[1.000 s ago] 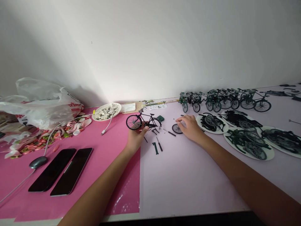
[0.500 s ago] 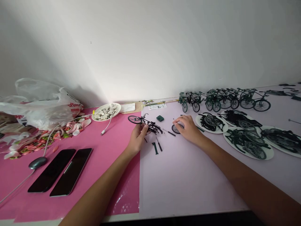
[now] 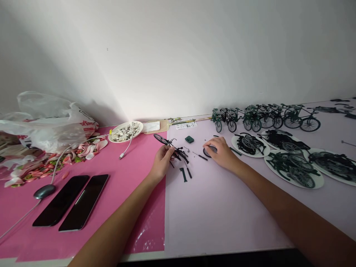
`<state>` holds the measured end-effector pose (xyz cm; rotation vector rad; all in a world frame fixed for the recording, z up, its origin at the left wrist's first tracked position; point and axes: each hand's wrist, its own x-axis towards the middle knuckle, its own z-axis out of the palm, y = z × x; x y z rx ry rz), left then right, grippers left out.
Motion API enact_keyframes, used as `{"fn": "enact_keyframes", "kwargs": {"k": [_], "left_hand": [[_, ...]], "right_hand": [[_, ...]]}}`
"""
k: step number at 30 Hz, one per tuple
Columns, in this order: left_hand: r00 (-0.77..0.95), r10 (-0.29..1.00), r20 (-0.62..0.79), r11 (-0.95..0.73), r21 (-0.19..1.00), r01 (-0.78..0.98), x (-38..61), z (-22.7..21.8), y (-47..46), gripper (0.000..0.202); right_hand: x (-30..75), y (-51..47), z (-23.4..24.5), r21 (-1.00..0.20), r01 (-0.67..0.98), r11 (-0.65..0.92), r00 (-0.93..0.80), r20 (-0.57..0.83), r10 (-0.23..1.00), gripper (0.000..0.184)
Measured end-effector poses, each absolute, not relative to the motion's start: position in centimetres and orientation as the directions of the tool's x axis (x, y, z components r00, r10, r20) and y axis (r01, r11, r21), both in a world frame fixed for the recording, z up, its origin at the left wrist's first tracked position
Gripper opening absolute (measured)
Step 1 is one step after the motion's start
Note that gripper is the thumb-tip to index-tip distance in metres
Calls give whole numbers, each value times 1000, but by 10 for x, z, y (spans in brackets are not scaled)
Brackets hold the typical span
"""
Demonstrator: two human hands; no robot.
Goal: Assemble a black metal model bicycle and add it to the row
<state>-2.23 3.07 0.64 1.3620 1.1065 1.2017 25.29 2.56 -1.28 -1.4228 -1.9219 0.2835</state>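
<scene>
My left hand (image 3: 161, 163) is closed on a small black model bicycle (image 3: 172, 147), which is tipped over with its front wheel pointing back left. My right hand (image 3: 221, 152) rests on the lilac tabletop with its fingers curled over a loose black wheel (image 3: 208, 151). Between the hands lie a thin screwdriver (image 3: 200, 156), a dark green bracket (image 3: 183, 174) and a small green block (image 3: 189, 139).
Several finished green and black model bicycles (image 3: 264, 117) stand in a row at the back right. White plates (image 3: 294, 172) hold bicycle parts. Two dark phones (image 3: 71, 202), a mouse (image 3: 44, 191), a bowl of small parts (image 3: 125, 132) and a plastic bag (image 3: 47, 124) lie on the pink sheet.
The model bicycle went from upright to tipped over in my left hand. My right hand slid slightly left onto the loose wheel.
</scene>
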Motion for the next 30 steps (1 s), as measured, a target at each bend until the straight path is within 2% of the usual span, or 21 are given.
{"fn": "enact_keyframes", "kwargs": {"k": [7, 13, 21, 27, 30], "left_hand": [[54, 993, 104, -104, 995, -7, -22, 9, 29, 40], [20, 995, 102, -102, 994, -29, -21, 9, 32, 38], [30, 998, 56, -53, 994, -93, -19, 6, 32, 38], [47, 995, 88, -84, 994, -75, -18, 8, 28, 34], [30, 993, 114, -112, 992, -63, -18, 7, 29, 35]], "right_hand": [[249, 22, -12, -574, 716, 397, -151, 428, 891, 17], [244, 19, -13, -553, 708, 440, -234, 403, 885, 21], [241, 19, -12, -531, 726, 437, -197, 449, 871, 22], [236, 14, -8, -586, 684, 434, -180, 441, 879, 27], [234, 14, -8, -581, 693, 426, -173, 439, 881, 24]]}}
